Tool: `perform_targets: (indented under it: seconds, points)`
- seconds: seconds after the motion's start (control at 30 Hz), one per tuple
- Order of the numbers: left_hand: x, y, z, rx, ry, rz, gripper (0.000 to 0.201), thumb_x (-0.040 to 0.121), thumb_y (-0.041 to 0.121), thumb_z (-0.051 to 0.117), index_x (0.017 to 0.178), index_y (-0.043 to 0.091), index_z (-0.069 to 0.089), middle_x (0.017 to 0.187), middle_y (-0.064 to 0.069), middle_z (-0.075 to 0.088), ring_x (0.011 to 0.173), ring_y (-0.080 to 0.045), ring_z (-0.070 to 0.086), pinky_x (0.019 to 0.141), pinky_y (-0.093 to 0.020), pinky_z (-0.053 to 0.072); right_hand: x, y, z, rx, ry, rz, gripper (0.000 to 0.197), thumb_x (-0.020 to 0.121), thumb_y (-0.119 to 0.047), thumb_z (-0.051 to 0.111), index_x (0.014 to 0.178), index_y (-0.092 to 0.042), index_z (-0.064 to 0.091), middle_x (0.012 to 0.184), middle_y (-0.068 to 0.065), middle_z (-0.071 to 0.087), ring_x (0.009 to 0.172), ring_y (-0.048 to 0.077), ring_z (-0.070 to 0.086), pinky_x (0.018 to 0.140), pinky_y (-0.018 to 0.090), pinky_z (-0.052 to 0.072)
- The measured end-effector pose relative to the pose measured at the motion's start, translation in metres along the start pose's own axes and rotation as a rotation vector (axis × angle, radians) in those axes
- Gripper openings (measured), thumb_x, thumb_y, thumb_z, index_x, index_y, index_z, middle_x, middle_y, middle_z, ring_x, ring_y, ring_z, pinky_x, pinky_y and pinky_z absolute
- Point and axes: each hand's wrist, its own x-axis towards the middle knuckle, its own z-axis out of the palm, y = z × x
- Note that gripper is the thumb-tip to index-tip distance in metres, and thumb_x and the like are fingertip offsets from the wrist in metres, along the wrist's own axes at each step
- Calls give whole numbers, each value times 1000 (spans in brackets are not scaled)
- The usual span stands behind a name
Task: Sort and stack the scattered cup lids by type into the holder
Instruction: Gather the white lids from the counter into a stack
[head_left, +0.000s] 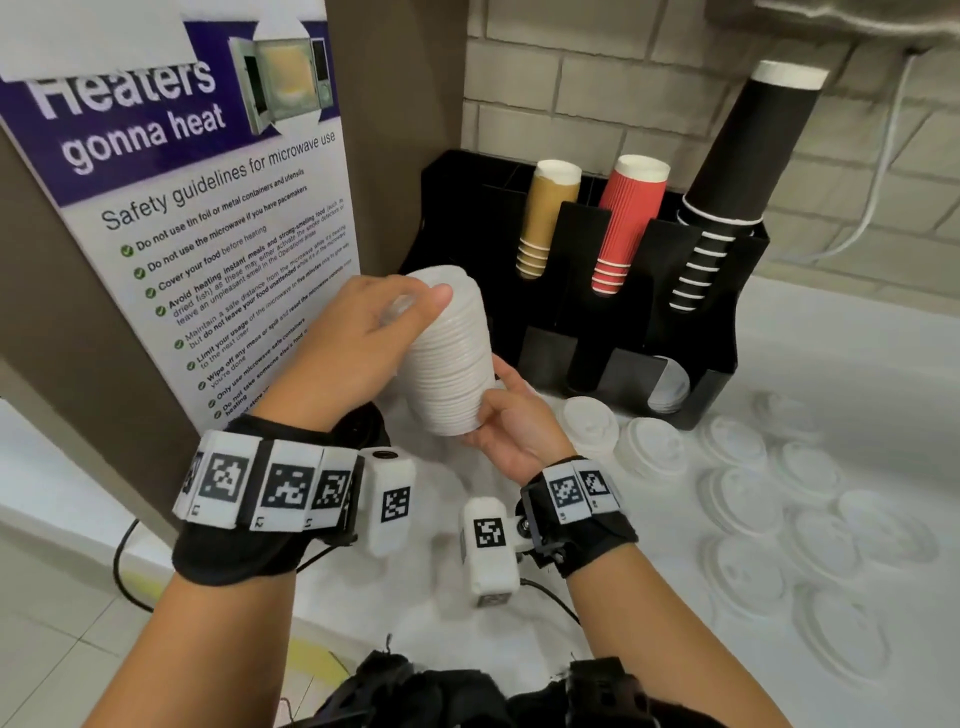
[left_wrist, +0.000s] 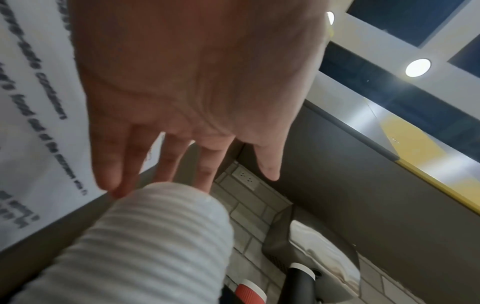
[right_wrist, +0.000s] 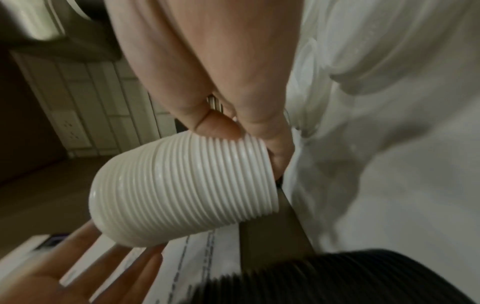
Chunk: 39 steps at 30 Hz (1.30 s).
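Observation:
A tall stack of white lids (head_left: 452, 358) is held tilted in the air in front of the black holder (head_left: 717, 332). My right hand (head_left: 514, 421) grips the stack's wide lower end, thumb on the ribbed side (right_wrist: 182, 189) and fingers underneath. My left hand (head_left: 410, 306) lies over the domed top with straight fingers (left_wrist: 161, 181) touching the stack (left_wrist: 145, 242). Several loose white lids (head_left: 748, 499) lie scattered on the counter to the right. A few white lids (head_left: 670, 387) stand in the holder's front right slot.
The holder's upper slots carry brown cups (head_left: 550, 208), red cups (head_left: 631, 218) and black cups (head_left: 743, 171). A stack of black lids (right_wrist: 324, 279) lies near my right wrist. A microwave poster (head_left: 197, 208) covers the panel on the left. A brick wall stands behind.

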Motion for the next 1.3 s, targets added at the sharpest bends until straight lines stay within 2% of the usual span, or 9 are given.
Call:
perform_targets:
  seconds: [0.1, 0.3, 0.37, 0.5, 0.63, 0.77, 0.97, 1.03, 1.3]
  points:
    - [-6, -5, -3, 29, 14, -125, 62, 81, 77, 43, 114, 29, 65, 120, -3, 60, 113, -17, 55, 100, -37, 40, 7, 14, 4, -25, 19, 83, 76, 78, 21, 28, 141, -22, 36, 137, 18, 44, 121, 40, 48, 78, 52, 53]
    - [-13, -16, -3, 50, 3, -218, 42, 97, 55, 41, 108, 26, 68, 112, 5, 65, 107, -15, 56, 86, -33, 36, 17, 32, 10, 9, 37, 209, 79, 77, 25, 25, 139, -23, 36, 137, 22, 39, 121, 47, 44, 79, 68, 45]
    - [-13, -20, -2, 32, 3, -246, 40, 98, 54, 41, 106, 25, 68, 109, 7, 66, 106, -14, 56, 84, -32, 36, 20, 34, 12, -15, 49, 227, 80, 77, 26, 25, 139, -23, 35, 137, 22, 39, 120, 47, 44, 76, 65, 49]
    - [-13, -24, -1, 36, 8, -265, 42, 97, 55, 41, 115, 26, 67, 115, 10, 62, 109, -12, 53, 85, -30, 33, 24, 34, 11, -250, 70, 224, 80, 75, 25, 30, 136, -28, 32, 121, 16, 47, 100, 35, 55, 56, 43, 58]
    - [-11, -26, -2, 73, 6, -262, 40, 97, 55, 42, 106, 27, 68, 111, 11, 60, 105, -11, 51, 80, -24, 34, 26, 30, 15, -912, 12, 163, 79, 82, 2, 57, 144, -28, 17, 117, 19, 57, 109, 35, 59, 94, 52, 50]
    - [-11, -28, -3, 126, -26, -281, 49, 93, 62, 39, 114, 30, 69, 121, 0, 63, 115, -22, 55, 101, -42, 39, 30, 23, 20, -1222, -13, 130, 81, 83, -27, 60, 148, -31, 13, 130, 18, 51, 117, 34, 52, 102, 49, 44]
    - [-12, -28, -2, 108, -4, -269, 42, 94, 62, 39, 107, 34, 67, 124, 7, 61, 115, -15, 53, 92, -33, 35, 34, 20, 10, -1134, 11, 152, 76, 88, -11, 52, 152, -23, 11, 126, 16, 55, 115, 33, 56, 99, 47, 48]
    - [-11, -27, -2, 80, 9, -266, 41, 93, 63, 40, 107, 36, 66, 123, 10, 63, 115, -12, 53, 94, -33, 36, 34, 21, 11, -1100, -8, 149, 75, 88, -11, 53, 151, -21, 14, 133, 20, 53, 119, 33, 55, 101, 46, 46]
    - [-10, -29, -2, 77, 16, -271, 43, 92, 60, 40, 113, 33, 66, 116, 9, 66, 113, -14, 56, 94, -34, 38, 33, 25, 17, -987, -24, 142, 71, 88, -13, 54, 150, -19, 20, 120, 19, 60, 110, 30, 60, 99, 46, 49]
